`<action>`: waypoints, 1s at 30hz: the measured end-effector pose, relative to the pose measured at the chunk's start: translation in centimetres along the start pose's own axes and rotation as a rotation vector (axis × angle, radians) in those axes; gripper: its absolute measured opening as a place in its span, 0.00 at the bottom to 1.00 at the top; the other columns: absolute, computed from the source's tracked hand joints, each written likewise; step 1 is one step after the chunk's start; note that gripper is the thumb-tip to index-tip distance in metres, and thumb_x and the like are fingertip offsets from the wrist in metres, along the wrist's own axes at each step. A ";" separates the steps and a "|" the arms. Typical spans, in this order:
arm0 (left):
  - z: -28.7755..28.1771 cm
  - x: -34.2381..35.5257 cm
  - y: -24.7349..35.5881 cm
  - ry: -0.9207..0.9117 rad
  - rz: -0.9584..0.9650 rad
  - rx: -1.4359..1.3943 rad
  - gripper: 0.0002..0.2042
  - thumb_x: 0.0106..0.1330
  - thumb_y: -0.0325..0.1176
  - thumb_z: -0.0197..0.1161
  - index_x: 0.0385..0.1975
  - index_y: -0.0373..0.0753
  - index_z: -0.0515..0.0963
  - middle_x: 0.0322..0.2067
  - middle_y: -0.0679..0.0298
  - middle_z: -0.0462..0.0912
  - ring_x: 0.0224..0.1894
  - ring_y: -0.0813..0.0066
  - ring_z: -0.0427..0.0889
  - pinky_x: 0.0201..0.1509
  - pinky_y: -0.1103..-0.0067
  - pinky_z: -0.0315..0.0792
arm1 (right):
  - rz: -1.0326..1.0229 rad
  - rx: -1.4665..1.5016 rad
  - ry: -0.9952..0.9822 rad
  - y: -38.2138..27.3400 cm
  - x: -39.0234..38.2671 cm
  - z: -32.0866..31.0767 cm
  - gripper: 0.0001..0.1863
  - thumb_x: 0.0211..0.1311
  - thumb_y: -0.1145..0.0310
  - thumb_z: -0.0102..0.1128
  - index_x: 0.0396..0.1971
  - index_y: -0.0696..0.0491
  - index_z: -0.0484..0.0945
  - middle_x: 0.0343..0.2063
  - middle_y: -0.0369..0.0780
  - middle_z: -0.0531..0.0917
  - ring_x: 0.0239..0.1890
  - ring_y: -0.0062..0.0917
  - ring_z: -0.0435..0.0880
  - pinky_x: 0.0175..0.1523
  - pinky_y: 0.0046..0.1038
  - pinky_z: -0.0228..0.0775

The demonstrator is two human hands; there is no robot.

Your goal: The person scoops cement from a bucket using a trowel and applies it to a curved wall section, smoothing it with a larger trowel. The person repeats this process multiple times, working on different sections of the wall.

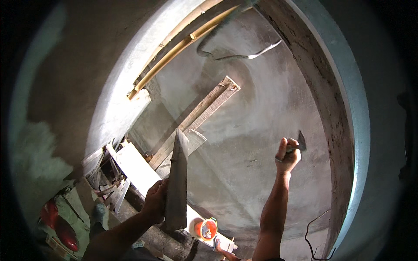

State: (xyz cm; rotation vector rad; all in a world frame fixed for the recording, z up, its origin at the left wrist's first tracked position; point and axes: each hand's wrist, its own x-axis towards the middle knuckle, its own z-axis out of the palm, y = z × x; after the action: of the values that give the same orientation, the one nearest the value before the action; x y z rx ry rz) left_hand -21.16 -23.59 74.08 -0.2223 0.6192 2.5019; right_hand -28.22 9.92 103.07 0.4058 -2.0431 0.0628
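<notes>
My left hand [155,202] is closed on a long, flat grey board [177,191] that narrows toward its far end. The board is tilted nearly edge-on, so its broad face is mostly hidden. To the right, my right hand [287,162] grips a small trowel [301,140] with a dark pointed blade turned up and to the right. Its handle is mostly covered by my fingers. Behind both hands spreads a grey, smeared plaster surface [257,182]. I cannot tell whether the trowel blade touches it.
Rough wooden planks [210,106] slant past the board's far end. A bamboo pole [174,48] and a dark cable [230,57] lie beyond. Below are a white plank [135,167], an orange bucket [198,229], scrap wood [114,191], red shiny objects [65,235] and a bent wire [307,235].
</notes>
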 end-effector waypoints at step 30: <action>5.2 -1.4 6.2 -0.283 -0.304 0.024 0.23 0.78 0.53 0.57 0.51 0.35 0.77 0.33 0.66 0.82 0.31 0.81 0.79 0.33 0.80 0.75 | 0.395 -0.591 -0.426 -31.2 9.9 -8.5 0.08 0.71 0.67 0.64 0.41 0.54 0.77 0.28 0.38 0.84 0.33 0.25 0.85 0.41 0.31 0.75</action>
State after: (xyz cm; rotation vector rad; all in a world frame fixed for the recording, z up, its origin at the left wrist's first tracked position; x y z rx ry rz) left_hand -23.56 -26.42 81.43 0.0448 0.4602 2.1781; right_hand -15.63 -20.26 111.87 -0.3869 -2.4040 -0.4110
